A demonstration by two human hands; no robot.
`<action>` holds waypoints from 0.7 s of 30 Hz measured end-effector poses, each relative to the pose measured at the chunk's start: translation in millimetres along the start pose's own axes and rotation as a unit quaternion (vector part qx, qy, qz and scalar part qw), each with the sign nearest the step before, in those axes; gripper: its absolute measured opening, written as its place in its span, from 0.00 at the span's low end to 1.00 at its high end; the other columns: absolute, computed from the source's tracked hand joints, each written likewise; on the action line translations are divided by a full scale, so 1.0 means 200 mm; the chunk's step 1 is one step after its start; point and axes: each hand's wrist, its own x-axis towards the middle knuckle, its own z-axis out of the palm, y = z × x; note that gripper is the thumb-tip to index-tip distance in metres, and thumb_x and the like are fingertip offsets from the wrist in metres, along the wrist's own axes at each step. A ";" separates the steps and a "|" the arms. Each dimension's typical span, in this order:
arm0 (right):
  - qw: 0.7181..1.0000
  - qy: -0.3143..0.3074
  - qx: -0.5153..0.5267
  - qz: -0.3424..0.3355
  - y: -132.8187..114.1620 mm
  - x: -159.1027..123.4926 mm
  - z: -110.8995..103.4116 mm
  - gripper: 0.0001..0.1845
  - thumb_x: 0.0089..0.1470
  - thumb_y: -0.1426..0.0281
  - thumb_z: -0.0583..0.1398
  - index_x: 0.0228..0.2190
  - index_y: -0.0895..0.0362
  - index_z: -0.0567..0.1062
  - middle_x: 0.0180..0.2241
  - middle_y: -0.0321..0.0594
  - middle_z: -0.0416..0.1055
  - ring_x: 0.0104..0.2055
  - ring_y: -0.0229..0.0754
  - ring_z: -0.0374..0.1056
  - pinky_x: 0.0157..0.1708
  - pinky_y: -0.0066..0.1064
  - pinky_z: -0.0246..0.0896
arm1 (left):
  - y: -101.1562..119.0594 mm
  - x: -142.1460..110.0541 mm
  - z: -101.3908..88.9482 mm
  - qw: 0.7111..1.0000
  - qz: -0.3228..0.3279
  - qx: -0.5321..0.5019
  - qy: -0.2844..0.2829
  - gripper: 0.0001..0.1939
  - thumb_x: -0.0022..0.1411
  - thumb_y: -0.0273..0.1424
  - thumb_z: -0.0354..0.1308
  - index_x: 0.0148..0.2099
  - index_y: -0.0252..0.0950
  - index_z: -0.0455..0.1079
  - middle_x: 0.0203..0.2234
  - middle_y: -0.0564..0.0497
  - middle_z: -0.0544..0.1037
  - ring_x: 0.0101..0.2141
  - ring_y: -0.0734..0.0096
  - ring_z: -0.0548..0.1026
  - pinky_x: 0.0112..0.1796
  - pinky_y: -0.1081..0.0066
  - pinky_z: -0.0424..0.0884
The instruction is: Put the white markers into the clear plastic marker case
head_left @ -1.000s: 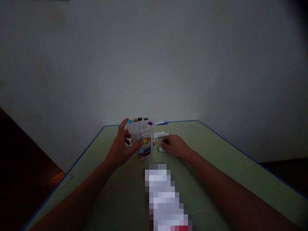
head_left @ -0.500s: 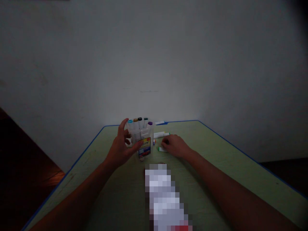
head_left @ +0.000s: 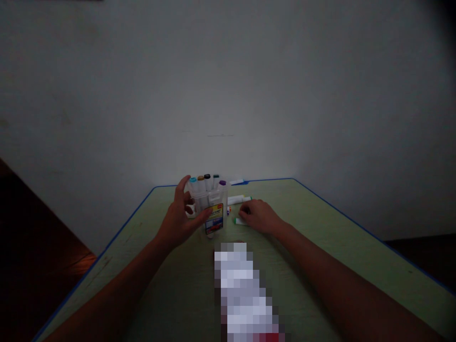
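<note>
My left hand (head_left: pixel 175 221) grips a clear plastic marker case (head_left: pixel 215 222) that stands on the table, its thumb across the printed label and its fingers round the far side. Several markers poke up from the case, among them a light blue one (head_left: pixel 193 180), a black one (head_left: pixel 207 176) and a purple one (head_left: pixel 222 183). To the right, my right hand (head_left: pixel 261 216) is closed over a white marker with a green end (head_left: pixel 241 221) lying on the table. The curled fingers partly hide that marker.
More white markers (head_left: pixel 235 200) lie behind, between the case and my right hand. Another marker (head_left: pixel 236 182) rests at the far blue edge, by the wall (head_left: pixel 228 95). A blurred-out pale object (head_left: pixel 242 289) lies on the green table (head_left: pixel 171 294) toward me.
</note>
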 end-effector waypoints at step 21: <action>1.000 0.004 0.004 -0.004 0.00 0.00 0.00 0.13 0.53 0.69 0.53 0.30 0.57 0.78 0.33 0.43 0.76 0.34 0.41 0.68 0.30 0.28 0.51 | 0.00 0.00 0.00 1.000 -0.006 0.004 -0.002 0.46 0.52 0.41 0.60 0.65 0.37 0.37 0.33 0.49 0.71 0.27 0.71 0.71 0.28 0.68 0.70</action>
